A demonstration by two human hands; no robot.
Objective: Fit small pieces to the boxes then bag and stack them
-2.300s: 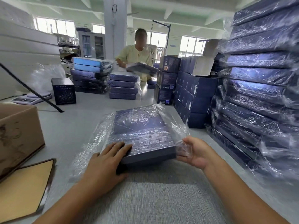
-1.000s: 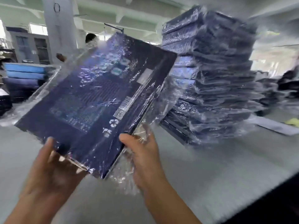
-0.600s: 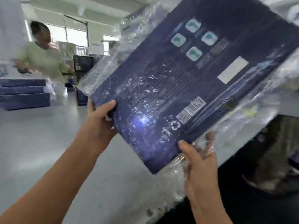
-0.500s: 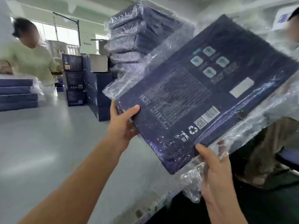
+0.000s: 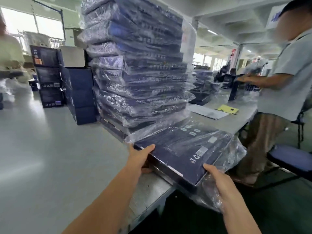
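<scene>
At the near right corner of the bench, a bagged box lies almost flat, printed underside up, just in front of the foot of the tall stack of boxes already in bags. Its near right corner hangs out past the bench edge.

Left hand: grips the near left corner, thumb on top, fingers curled underneath. Right hand: grips the near right corner, thumb over the top edge, fingers under the box and inside the loose plastic. Both hands are closed on the box; neither is free.

Loose bag end trails off the right side, unsealed and crumpled. Likely held by two near corners so the box stays level and the far edge can go down first.

A pale strip shows under the near edge. Cannot tell whether that is the box's own rim or another box beneath.

Judgement: fitting and bagging look done for this one, and this is the stacking step. The tall stack is high and leans a little, which may be why a new pile starts beside it.

Risk: slippery plastic and the overhanging corner. It wants pushing further onto the bench.

Also present: upright cartons behind the stack, and a person working at the far right.
</scene>
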